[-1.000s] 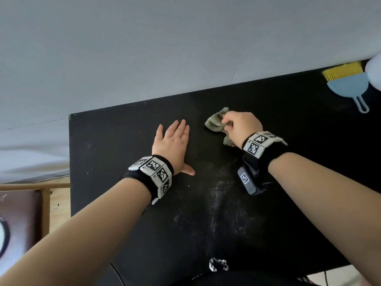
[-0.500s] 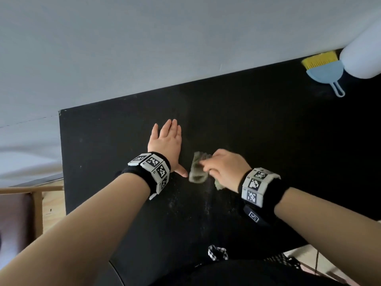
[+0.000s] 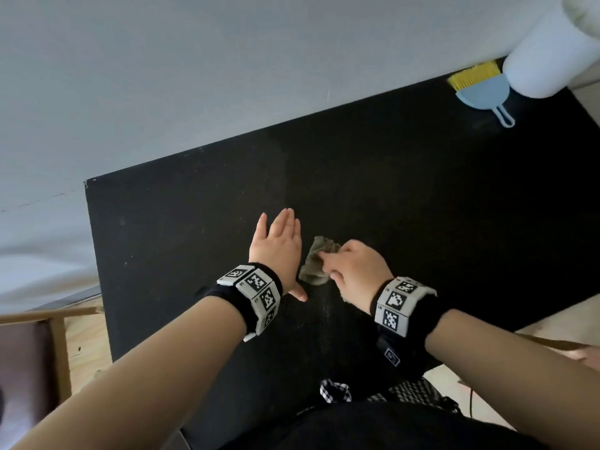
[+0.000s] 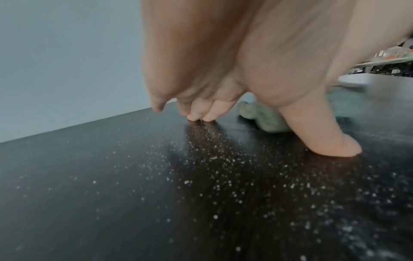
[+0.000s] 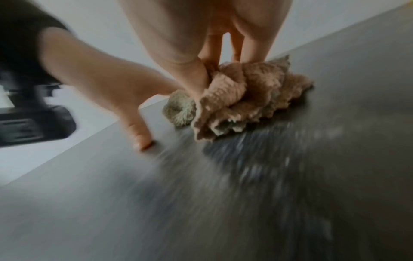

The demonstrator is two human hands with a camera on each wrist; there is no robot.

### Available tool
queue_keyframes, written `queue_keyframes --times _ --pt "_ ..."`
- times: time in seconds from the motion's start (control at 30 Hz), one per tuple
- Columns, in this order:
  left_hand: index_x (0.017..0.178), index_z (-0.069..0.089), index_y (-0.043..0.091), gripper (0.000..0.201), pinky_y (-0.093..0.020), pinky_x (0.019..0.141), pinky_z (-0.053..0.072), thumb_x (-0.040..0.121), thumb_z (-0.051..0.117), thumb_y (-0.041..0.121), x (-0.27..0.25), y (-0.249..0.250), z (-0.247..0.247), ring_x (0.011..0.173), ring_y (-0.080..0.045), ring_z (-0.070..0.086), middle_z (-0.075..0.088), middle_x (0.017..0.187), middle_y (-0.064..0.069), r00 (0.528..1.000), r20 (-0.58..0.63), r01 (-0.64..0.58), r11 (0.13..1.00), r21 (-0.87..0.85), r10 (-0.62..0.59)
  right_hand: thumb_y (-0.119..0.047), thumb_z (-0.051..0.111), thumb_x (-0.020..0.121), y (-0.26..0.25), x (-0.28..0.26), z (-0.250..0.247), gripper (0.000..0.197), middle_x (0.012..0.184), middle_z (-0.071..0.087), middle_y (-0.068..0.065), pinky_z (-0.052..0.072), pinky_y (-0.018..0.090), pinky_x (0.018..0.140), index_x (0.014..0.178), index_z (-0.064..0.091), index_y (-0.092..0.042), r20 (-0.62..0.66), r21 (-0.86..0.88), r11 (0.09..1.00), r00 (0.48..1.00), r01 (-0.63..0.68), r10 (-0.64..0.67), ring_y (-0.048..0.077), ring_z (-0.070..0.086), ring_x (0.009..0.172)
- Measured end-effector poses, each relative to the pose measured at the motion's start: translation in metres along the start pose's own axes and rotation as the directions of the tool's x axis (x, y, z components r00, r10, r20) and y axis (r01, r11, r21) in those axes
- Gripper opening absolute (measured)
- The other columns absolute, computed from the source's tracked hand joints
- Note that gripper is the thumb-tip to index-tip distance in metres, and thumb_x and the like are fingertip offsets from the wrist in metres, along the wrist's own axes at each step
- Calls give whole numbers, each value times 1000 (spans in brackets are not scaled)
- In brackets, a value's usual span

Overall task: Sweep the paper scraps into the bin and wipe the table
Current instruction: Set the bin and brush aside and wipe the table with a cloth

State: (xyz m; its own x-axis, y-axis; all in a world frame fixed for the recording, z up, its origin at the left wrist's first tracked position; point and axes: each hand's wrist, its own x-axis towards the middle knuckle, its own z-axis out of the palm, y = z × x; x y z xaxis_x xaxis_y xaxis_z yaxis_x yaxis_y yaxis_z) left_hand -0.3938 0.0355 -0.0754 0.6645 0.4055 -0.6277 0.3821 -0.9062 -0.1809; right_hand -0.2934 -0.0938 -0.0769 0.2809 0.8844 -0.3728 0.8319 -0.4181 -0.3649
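The left hand [image 3: 279,251] lies flat on the black worktop [image 3: 168,228], a little in from its left edge and about halfway between the far and near edges. Its fingers [image 4: 210,113] are straight and released, tips touching the surface, and the thumb is spread toward the near edge. Fine white specks dot the worktop under and around this hand in the left wrist view. Just right of it, touching or nearly touching its side, sits a crumpled grey-green cloth [image 3: 313,266]. The right hand [image 3: 355,271] grips the cloth against the worktop, fingers [image 5: 196,77] curled into the bunched fabric; the right wrist view is blurred, with pale smears on the surface nearer the camera. Well apart, at the far right corner, a small brush [image 3: 480,89] with yellow bristles and a light blue body lies flat with its handle pointing toward the near edge. Right beside it stands a white rounded container [image 3: 548,56], cut off by the frame.
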Motion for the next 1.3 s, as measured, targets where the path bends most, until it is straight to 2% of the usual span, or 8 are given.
queue_keyframes --times 0.2,0.43,0.53,0.63,0.77,1.07,1.2,1.3 --pt "148 -12 1 141 -51 117 -4 59 64 78 -1 3 -3 145 -26 -15 -15 157 -14 1000 14 19 1000 1 -19 -26 51 92 20 7 -8 28 116 54 -2 49 31 91 118 60 -32 69 30 998 996 57 -59 14 58 101" --pt "148 -12 0 142 -51 117 -3 58 64 79 0 7 -5 145 -26 -15 -14 157 -15 998 31 48 998 29 -49 -21 57 89 77 45 -37 19 108 61 9 47 33 81 107 65 -25 -220 103 951 926 -291 307 25 60 98" --pt "148 -10 -1 143 -51 117 -2 56 65 79 2 9 -7 145 -26 -14 -10 158 -15 997 39 57 997 54 -59 -22 56 90 54 29 -21 21 110 57 7 48 31 82 110 63 -24 -208 34 978 955 -208 210 22 57 97" --pt "148 -9 0 143 -51 117 -2 56 65 80 0 11 -9 145 -26 -15 -11 158 -14 996 42 76 994 72 -80 -24 51 90 29 -11 3 23 110 53 5 48 30 82 111 61 -23 -18 50 998 999 -45 46 20 55 94" --pt "149 -10 2 139 -52 116 -4 59 59 82 -7 13 -8 145 -26 -14 -13 158 -13 994 23 103 990 93 -105 -20 53 88 27 -42 16 21 113 58 3 52 37 85 106 64 -22 41 93 986 989 139 -143 21 58 95" --pt "148 -9 -2 138 -51 117 -4 61 58 82 -51 62 22 145 -29 -15 -11 157 -17 998 53 42 997 67 -46 -21 56 90 90 5 -20 21 110 60 12 47 33 82 109 64 -23 -158 89 969 957 -231 242 27 59 98" --pt "148 -9 -2 142 -50 117 -2 57 63 80 -52 71 26 145 -28 -15 -11 157 -17 995 51 82 996 35 -84 -23 51 88 63 -16 3 22 105 56 14 44 33 79 106 64 -20 -156 29 989 976 -146 149 29 56 96" --pt "148 -10 -2 142 -49 117 -3 57 62 81 -53 71 25 145 -27 -15 -12 157 -16 995 61 79 996 51 -82 -23 47 91 33 -61 33 25 107 53 11 46 33 80 112 60 -19 13 57 998 1000 20 -21 25 53 93"
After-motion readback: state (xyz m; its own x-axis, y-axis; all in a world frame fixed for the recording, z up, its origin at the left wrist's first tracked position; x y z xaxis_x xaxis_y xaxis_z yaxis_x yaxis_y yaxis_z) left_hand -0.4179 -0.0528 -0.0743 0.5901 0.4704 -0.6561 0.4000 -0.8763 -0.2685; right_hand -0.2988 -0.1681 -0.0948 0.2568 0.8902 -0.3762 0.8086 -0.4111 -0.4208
